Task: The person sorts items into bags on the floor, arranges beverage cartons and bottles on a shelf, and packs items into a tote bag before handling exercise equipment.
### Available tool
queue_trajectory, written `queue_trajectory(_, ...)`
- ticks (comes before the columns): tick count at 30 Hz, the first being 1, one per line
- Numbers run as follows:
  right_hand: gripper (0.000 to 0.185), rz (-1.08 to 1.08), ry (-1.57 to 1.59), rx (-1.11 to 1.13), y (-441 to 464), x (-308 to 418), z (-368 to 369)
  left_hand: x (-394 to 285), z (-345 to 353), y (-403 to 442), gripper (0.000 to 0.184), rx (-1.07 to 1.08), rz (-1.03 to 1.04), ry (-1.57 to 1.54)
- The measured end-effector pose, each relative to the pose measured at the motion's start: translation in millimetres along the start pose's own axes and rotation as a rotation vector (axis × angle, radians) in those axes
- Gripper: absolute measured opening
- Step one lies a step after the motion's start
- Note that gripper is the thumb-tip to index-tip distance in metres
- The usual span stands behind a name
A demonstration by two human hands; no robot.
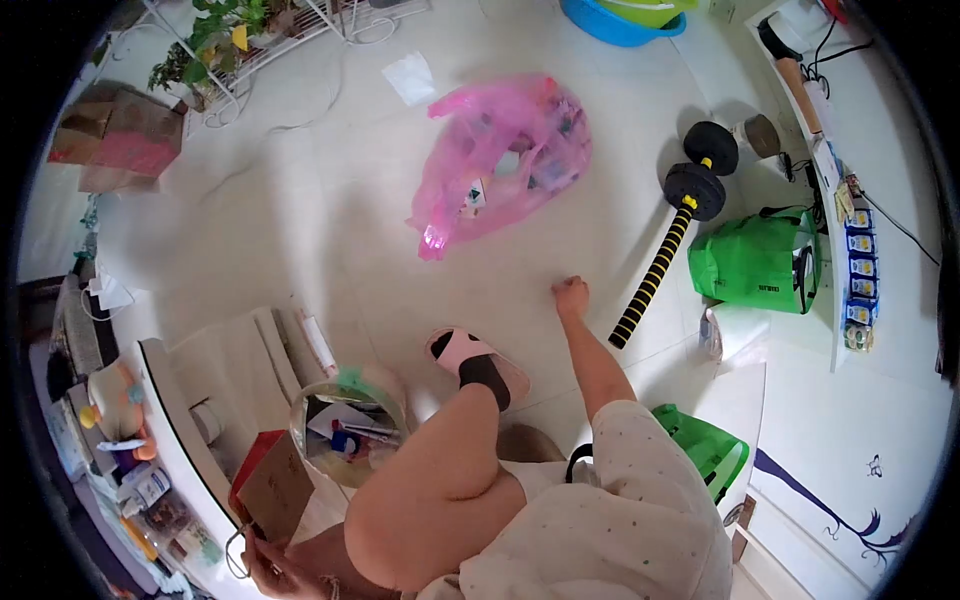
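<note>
My left hand (268, 568) is low at the left edge of my body, its fingers closed on a thin dark loop (238, 553). Beside it stands an open brown and red box (275, 500). My right hand (571, 297) hangs over the floor with curled fingers; whatever is inside them, if anything, is hidden. It is nearest to a black and yellow striped bar with dumbbell weights (652, 270). Ahead on the floor lies a pink translucent plastic bag (505, 160) with mixed items in it.
A round bin (300, 420) with litter stands left of my knee. My foot wears a pink slipper (512, 378). Green bags (740, 262) are at the right, below a white shelf (835, 300). A tissue (408, 78), a blue basin (610, 28) and a cardboard box (135, 140) are farther off.
</note>
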State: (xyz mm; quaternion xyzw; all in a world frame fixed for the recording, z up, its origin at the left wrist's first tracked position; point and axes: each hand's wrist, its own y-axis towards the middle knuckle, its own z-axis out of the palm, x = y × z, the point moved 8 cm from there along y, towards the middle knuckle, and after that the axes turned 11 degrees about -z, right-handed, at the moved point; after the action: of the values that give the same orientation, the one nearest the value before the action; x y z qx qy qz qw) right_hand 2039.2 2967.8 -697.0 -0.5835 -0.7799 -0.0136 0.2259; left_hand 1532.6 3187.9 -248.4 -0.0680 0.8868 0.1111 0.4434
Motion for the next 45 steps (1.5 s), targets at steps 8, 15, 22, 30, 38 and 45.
queue_trajectory(8,0.017,0.184,0.803,0.206,-35,64,-33,14,-11,5,0.022,-0.042,0.059,0.192)
queue_trajectory(15,0.013,-0.174,1.122,0.667,-118,229,-76,-20,-3,-11,0.021,-0.072,0.293,0.351)
queue_trajectory(22,0.012,-1.181,0.837,0.912,-245,388,-66,-14,-13,-18,0.023,-0.052,0.041,0.127)
queue_trajectory(30,0.044,-1.804,0.261,0.824,-305,413,-17,-5,-38,-30,0.026,-0.103,-0.082,0.175)
queue_trajectory(38,0.033,-1.434,0.134,1.419,-330,410,-5,-2,-52,-40,0.028,-0.02,-0.046,0.005)
queue_trajectory(45,0.028,-1.531,0.215,1.122,-323,458,-56,0,-52,-55,0.036,0.136,-0.01,-0.293)
